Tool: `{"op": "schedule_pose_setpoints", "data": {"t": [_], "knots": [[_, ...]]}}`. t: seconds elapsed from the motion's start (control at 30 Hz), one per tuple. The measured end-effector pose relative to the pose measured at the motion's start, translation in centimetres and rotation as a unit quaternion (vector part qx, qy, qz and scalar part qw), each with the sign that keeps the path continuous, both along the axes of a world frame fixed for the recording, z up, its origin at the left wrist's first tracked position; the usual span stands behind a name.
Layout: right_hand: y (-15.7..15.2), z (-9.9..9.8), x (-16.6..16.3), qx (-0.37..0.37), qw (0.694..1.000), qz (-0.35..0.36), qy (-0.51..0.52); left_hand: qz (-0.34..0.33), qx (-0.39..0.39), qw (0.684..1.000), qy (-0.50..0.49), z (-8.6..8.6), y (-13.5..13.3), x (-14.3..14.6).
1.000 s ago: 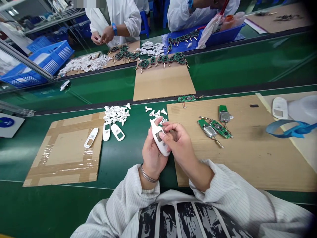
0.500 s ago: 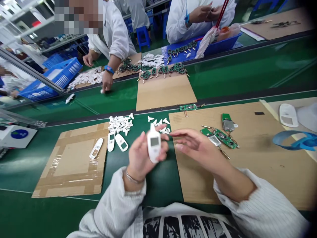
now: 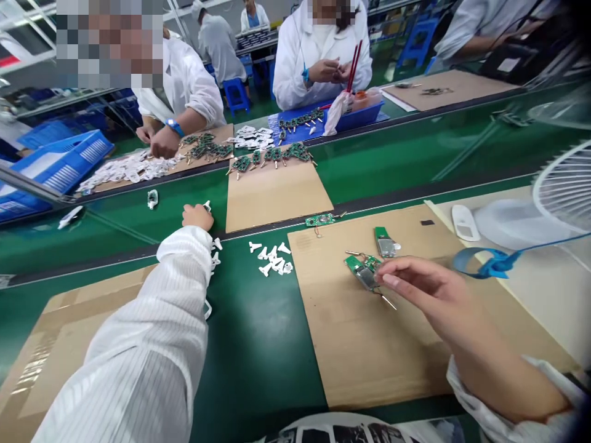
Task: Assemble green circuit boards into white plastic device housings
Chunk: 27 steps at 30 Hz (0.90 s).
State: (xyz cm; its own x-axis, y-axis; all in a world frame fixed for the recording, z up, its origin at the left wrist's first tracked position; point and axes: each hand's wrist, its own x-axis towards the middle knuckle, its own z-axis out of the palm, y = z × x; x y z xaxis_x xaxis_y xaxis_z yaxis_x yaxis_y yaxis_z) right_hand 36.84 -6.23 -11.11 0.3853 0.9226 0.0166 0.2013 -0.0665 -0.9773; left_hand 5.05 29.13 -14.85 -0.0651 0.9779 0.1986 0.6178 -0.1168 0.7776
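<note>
My left hand (image 3: 197, 216) is stretched out over the green belt, fingers curled. A small white end (image 3: 207, 206) shows past its fingers; most of that piece is hidden, but it appears to be the white handheld thermometer. My right hand (image 3: 422, 286) is over the right cardboard sheet (image 3: 351, 351), with thumb and fingertips closed at the edge of a green circuit board (image 3: 371, 262), which it partly covers. Another board with a silver display (image 3: 364, 277) lies beside it, touching or overlapping. A further board (image 3: 383, 242) lies just behind.
Small white plastic parts (image 3: 277, 261) lie between the cardboard sheets. A white housing (image 3: 152, 198) and a white device (image 3: 70, 216) lie on the belt (image 3: 392, 166). A fan (image 3: 566, 191) and blue strap (image 3: 484, 263) are at right. Co-workers sit across the belt.
My left hand has gone from in front of me, where it held the white thermometer, forward and left to the belt. My right hand has moved right onto the circuit boards. The view has shifted.
</note>
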Motion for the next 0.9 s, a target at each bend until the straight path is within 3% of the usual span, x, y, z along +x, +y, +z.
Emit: {"op": "schedule_pose_setpoints", "data": {"t": [0.07, 0.13, 0.23, 0.27, 0.3, 0.4, 0.47, 0.63, 0.9], "knots": [[0.6, 0.3, 0.6, -0.009, 0.998, 0.025, -0.064, -0.007, 0.005, 1.000, -0.004, -0.1, 0.4, -0.3], [2.4, 0.5, 1.2, -0.016, 0.981, 0.070, -0.179, -0.015, 0.006, 1.000, 0.003, 0.8, 0.6, -0.6], [6.9, 0.4, 2.1, -0.036, 0.912, 0.123, -0.390, -0.045, 0.000, 0.998, 0.038, 3.6, -0.5, -0.7], [8.7, 0.1, 2.3, -0.051, 0.882, 0.126, -0.452, -0.061, -0.004, 0.997, 0.050, 4.8, -1.4, -0.5], [10.4, -0.2, 2.5, -0.054, 0.871, 0.122, -0.473, -0.082, -0.008, 0.995, 0.063, 5.9, -2.8, -0.3], [14.6, -1.6, 2.9, -0.071, 0.857, 0.114, -0.498, -0.164, 0.003, 0.979, 0.122, 8.4, -8.3, 0.5], [16.2, -2.5, 3.2, -0.089, 0.852, 0.120, -0.502, -0.213, 0.008, 0.967, 0.142, 9.1, -12.5, 0.9], [17.0, -3.2, 3.7, -0.096, 0.855, 0.118, -0.497, -0.252, -0.013, 0.964, 0.086, 7.6, -19.3, 1.3], [16.7, -3.7, 2.2, -0.102, 0.866, 0.096, -0.480, -0.242, -0.098, 0.964, -0.045, 3.6, -22.6, 2.1]]}}
